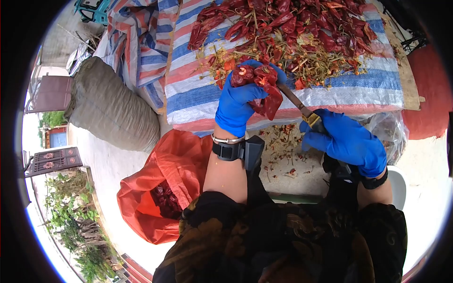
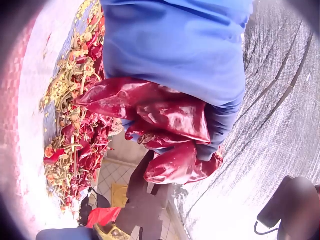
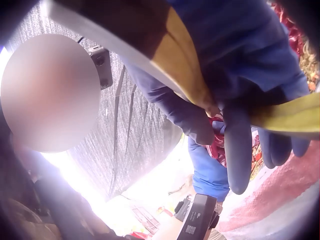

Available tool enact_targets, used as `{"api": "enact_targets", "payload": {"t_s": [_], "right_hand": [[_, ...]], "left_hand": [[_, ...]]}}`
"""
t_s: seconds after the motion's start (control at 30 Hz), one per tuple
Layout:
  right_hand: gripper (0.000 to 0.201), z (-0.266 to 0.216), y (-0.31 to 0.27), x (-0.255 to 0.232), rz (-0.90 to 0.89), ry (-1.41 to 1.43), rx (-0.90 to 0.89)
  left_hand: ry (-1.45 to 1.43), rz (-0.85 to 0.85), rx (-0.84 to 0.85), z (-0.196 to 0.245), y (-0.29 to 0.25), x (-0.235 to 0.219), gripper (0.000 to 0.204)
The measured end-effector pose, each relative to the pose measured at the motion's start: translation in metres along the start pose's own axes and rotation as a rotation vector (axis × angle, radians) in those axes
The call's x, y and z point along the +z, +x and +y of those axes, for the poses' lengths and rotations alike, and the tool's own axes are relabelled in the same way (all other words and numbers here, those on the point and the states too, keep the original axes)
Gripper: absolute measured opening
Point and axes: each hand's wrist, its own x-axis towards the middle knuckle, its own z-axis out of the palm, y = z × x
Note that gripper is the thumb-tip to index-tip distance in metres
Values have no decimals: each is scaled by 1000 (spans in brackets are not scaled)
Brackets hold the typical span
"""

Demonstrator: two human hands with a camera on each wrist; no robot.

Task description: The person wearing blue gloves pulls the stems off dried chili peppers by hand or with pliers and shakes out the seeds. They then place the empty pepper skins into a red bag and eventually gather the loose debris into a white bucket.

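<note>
My blue-gloved left hand [image 1: 233, 106] grips a bunch of dried red chili peppers [image 1: 270, 96] over the near edge of the striped sheet. In the left wrist view, the glossy peppers [image 2: 172, 120] poke out below that hand's glove [image 2: 175, 50]. My right hand [image 1: 349, 144], also gloved in blue, holds a knife [image 1: 293, 98] by its handle, which has yellow wrapping. Its brownish blade points up and left, its tip end right at the peppers. From the right wrist, the yellow wrapping [image 3: 180, 55] shows close up against the gloved fingers [image 3: 237, 155].
Red chilies [image 1: 283, 23] and loose stems [image 1: 316, 59] heap on the striped sheet [image 1: 188, 101]. A red sack [image 1: 155, 162] with chilies inside stands open at lower left, near a full grey sack [image 1: 111, 106]. A clear plastic bag [image 1: 389, 132] hangs at right. Scraps litter the ground below.
</note>
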Motion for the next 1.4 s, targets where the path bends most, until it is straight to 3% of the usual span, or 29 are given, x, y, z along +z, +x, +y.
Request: {"api": "enact_targets", "payload": {"t_s": [0.2, 0.27, 0.4, 0.5, 0.57, 0.67, 0.8, 0.9, 0.97, 1.1, 1.17, 1.2, 1.3, 1.4], "right_hand": [[33, -2, 3, 12, 165, -190, 86], [32, 1, 9, 13, 234, -269, 35], [32, -2, 11, 11, 312, -301, 15], [32, -11, 8, 0, 247, -140, 37], [32, -20, 7, -7, 73, 128, 262], [32, -16, 9, -7, 46, 106, 217], [32, -11, 9, -8, 28, 156, 211], [31, -8, 8, -6, 70, 181, 175], [31, -16, 7, -11, -3, 326, 256], [30, -13, 6, -11, -8, 314, 206], [29, -17, -1, -12, 59, 300, 206], [29, -18, -5, -16, 58, 300, 206], [27, -24, -15, -30, 18, 439, 190], [22, -16, -4, -23, 8, 344, 108]], "left_hand": [[164, 14, 4, -3, -2, 4, 44], [-8, 142, 4, -4, -4, 4, 43], [-130, 160, 58, -11, -4, -1, 42], [-362, 155, 93, -17, -3, -2, 41], [-434, 142, 86, -18, -3, -2, 40], [-271, 191, 56, -17, -5, -2, 37], [-299, 256, 60, -17, -4, 1, 36], [-350, 211, 47, -17, -5, 0, 36], [-523, 156, 42, -18, -5, -1, 39], [-488, 154, 49, -18, -3, 0, 39], [-450, 388, 133, -15, 1, 4, 32], [-450, 389, 134, -11, 2, 1, 32], [-733, 51, 320, 17, 2, -18, 24], [-696, 28, 220, -1, 0, -7, 25]]}}
